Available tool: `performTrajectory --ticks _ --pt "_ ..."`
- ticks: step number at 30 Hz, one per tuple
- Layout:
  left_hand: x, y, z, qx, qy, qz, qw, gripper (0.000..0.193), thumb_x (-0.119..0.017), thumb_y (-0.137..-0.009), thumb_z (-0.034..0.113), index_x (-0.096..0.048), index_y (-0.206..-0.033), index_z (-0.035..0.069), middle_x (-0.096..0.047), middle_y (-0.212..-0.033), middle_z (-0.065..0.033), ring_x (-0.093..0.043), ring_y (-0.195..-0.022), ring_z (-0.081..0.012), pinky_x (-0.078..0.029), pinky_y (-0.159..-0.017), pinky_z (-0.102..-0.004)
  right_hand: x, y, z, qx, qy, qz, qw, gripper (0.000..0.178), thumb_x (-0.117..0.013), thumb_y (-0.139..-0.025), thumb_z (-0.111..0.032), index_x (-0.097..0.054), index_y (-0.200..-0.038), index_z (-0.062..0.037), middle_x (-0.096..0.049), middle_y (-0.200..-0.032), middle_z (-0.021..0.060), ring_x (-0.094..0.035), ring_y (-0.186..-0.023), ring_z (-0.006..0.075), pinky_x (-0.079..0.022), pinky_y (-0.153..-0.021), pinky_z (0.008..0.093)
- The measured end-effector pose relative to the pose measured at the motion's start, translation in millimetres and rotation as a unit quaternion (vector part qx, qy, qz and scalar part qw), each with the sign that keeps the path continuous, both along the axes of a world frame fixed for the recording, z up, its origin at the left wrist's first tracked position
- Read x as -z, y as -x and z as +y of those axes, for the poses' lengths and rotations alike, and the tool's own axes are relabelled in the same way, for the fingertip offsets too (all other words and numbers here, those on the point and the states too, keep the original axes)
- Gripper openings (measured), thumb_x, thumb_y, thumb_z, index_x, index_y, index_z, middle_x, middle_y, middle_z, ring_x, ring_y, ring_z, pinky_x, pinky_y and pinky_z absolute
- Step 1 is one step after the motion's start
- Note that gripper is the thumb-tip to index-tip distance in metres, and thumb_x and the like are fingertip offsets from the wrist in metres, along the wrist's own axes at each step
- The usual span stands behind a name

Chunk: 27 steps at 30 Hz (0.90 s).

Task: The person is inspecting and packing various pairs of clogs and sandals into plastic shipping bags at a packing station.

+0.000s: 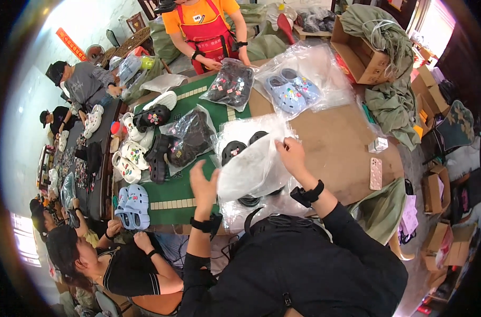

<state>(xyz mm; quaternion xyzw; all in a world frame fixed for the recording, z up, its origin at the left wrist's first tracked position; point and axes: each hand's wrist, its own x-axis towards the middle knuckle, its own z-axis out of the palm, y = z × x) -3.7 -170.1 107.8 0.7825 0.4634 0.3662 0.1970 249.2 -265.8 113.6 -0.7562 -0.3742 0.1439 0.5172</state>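
Note:
In front of me a pair of black clogs (pixel 233 151) lies on clear plastic bags (pixel 231 215), partly covered by a thin white wrapping sheet (pixel 251 171). My right hand (pixel 291 157) pinches the sheet's upper right edge and holds it raised. My left hand (pixel 203 186) is raised at the sheet's left side, fingers apart, holding nothing. Left of it, a bagged pair of dark shoes (pixel 190 138) lies on the green mat (pixel 178 186). Light blue clogs with charms (pixel 132 206) stand near the table's left edge.
White and black clogs (pixel 129 158) crowd the left side. Across the table, a person in a red apron (pixel 207 31) stands by bagged dark shoes (pixel 230 84) and bagged blue clogs (pixel 292 91). A phone (pixel 375 174) and small white box (pixel 378 145) lie right. Another person (pixel 118 264) sits close left.

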Motion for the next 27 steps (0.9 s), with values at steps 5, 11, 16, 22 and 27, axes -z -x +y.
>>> performTrajectory --ticks 5,11,16,22,27 --pt "-7 -46 -46 0.202 -0.046 0.197 0.958 0.078 -0.073 -0.064 0.037 -0.037 -0.126 0.007 -0.041 -0.123 -0.0233 -0.040 -0.113 -0.0387 -0.033 -0.093 -0.0426 -21 17 -8 -0.028 -0.001 -0.196 0.980 0.035 -0.055 -0.082 -0.027 -0.050 -0.059 -0.0005 -0.050 -0.061 0.0140 -0.049 -0.058 0.0313 -0.039 -0.054 0.0359" --pt "38 -43 -45 0.195 0.040 0.280 0.939 0.078 -0.065 -0.072 0.036 -0.028 -0.134 0.009 -0.040 -0.125 -0.0252 -0.041 -0.113 -0.0406 -0.034 -0.091 -0.0459 -36 16 -12 -0.105 0.008 0.261 0.960 0.034 -0.054 -0.085 -0.026 -0.050 -0.062 -0.0017 -0.055 -0.069 0.0054 -0.054 -0.064 0.0175 -0.040 -0.059 0.0307" --pt "19 -34 -34 0.153 0.169 0.161 0.960 0.046 -0.057 -0.078 0.021 -0.044 -0.119 0.003 -0.058 -0.102 -0.0219 -0.058 -0.087 -0.0386 -0.045 -0.074 -0.0448 -25 13 -13 -0.220 -0.122 0.144 0.957 0.025 -0.052 -0.087 -0.022 -0.054 -0.102 -0.0017 -0.048 -0.115 0.0107 -0.044 -0.110 0.0186 -0.032 -0.093 0.0293" --pt "-4 -1 2 0.013 0.323 -0.319 0.891 0.011 -0.049 -0.089 0.013 -0.053 -0.094 0.004 -0.053 -0.071 0.0011 -0.050 -0.058 -0.0057 -0.043 -0.049 -0.0220 -27 29 -20 -0.222 -0.005 -0.211 0.952 0.052 -0.058 -0.081 -0.024 -0.039 -0.127 -0.0120 -0.035 -0.133 0.0132 -0.028 -0.126 0.0290 -0.021 -0.103 0.0349" --pt "16 43 29 -0.037 0.341 -0.622 0.703 0.034 -0.037 -0.093 0.022 -0.039 -0.121 0.001 -0.048 -0.117 -0.0131 -0.048 -0.106 -0.0284 -0.040 -0.091 -0.0460 1 26 -15 -0.160 -0.008 -0.176 0.971 0.048 -0.060 -0.078 -0.023 -0.044 -0.122 -0.0131 -0.038 -0.128 0.0162 -0.034 -0.120 0.0345 -0.024 -0.101 0.0394"
